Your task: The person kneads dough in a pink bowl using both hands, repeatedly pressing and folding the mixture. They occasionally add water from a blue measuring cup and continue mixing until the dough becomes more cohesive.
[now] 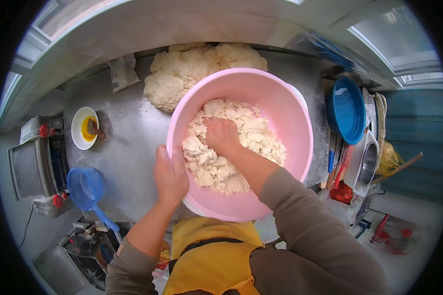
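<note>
A large pink plastic basin stands on the metal worktop before me, partly filled with shaggy, crumbly dough. My left hand grips the basin's left rim, thumb and fingers on either side of the wall. Inside the basin, my right hand presses into the dough left of its middle. The fingertips are sunk in the dough and hidden, so I cannot tell how they are bent. Behind the basin lies a big smooth mass of dough, partly covered from view by the rim.
On the left of the worktop are a white bowl with yellow liquid and a brush, and a blue plastic ladle. A dough-rolling machine stands beyond. Rightward are a blue basin, a metal bowl and several long-handled tools.
</note>
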The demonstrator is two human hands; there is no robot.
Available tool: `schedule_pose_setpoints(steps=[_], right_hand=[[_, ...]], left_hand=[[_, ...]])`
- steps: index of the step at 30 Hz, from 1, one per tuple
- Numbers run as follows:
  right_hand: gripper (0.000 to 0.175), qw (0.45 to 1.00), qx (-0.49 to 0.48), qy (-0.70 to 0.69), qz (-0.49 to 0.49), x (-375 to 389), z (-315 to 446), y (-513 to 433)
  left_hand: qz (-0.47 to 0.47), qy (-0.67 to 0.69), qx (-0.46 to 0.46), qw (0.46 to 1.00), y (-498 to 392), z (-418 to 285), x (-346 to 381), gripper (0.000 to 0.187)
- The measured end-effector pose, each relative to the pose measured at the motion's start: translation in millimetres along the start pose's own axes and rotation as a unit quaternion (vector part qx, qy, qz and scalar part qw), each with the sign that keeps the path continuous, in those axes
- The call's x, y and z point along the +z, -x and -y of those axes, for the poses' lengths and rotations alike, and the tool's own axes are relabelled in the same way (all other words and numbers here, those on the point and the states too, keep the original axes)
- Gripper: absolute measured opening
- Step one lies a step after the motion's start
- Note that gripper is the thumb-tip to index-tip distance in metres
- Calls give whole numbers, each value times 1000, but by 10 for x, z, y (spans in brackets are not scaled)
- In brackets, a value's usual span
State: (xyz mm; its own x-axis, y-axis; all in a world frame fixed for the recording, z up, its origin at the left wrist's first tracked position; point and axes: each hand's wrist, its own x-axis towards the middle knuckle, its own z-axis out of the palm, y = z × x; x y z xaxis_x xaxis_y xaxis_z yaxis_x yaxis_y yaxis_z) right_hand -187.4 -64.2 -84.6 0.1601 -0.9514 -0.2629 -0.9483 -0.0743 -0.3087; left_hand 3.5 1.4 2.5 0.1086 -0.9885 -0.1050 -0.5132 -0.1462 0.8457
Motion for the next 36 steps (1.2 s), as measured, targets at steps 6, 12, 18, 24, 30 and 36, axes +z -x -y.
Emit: schedule_pose_setpoints(steps=[6,12,18,24,30,36], right_hand=[[38,999,8,-44,5,-371,159,488],[64,955,208,-213,11,-743,-638,1394],[78,938,189,-279,-83,-329,-1428,372],[66,845,152,-502,103,-541,-853,-274],[65,936,-85,-264,217,-920,255,115],[42,987,-98,107,70,-877,717,1342]], left_hand=[[-7,39,-42,998,9,21,10,29],[-13,38,-36,999,-12,31,20,30],[-20,31,-34,999,-5,14,25,30],[-18,35,-52,998,-20,8,40,28],[-28,52,-70,996,-19,-51,11,30],[-21,50,-86,995,-20,-78,-28,32]])
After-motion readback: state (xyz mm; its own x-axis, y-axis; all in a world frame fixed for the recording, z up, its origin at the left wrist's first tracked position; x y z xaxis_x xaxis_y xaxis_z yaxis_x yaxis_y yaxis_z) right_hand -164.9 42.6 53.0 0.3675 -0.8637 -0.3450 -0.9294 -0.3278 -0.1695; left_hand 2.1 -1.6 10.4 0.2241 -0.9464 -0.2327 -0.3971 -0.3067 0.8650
